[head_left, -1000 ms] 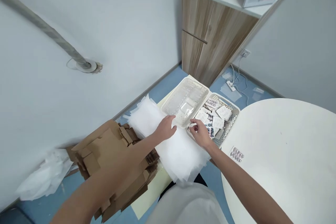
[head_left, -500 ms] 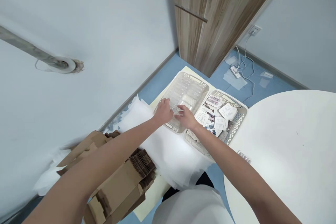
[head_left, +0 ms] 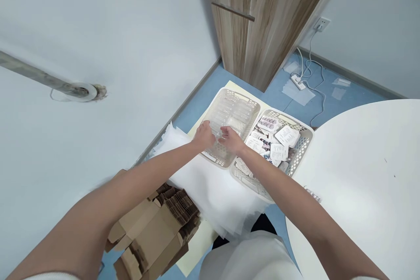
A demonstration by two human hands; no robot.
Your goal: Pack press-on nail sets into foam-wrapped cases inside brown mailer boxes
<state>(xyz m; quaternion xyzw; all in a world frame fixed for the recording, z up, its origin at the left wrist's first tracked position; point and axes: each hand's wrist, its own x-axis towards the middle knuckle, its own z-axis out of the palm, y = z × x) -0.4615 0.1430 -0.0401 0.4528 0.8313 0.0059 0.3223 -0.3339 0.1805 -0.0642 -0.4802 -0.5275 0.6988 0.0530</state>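
Both of my hands reach into a white perforated basket (head_left: pixel 244 101) on the floor that holds clear plastic trays (head_left: pixel 229 116). My left hand (head_left: pixel 203 135) has its fingers curled on the near stack of clear trays. A few centimetres to its right, my right hand (head_left: pixel 231 139) pinches at the same stack. A second basket (head_left: pixel 303 146) to the right holds several white cards and packs of press-on nails (head_left: pixel 268 123).
A pile of white foam sheets (head_left: pixel 210 183) lies just in front of the baskets. Flattened brown cardboard boxes (head_left: pixel 154 232) are stacked at lower left. A round white table (head_left: pixel 361 175) fills the right. A wooden cabinet (head_left: pixel 259 22), a wall and a power strip (head_left: pixel 297 81) stand behind.
Both hands moved from the basket rims into the basket of clear trays and closed on the stack. The view tilted down.
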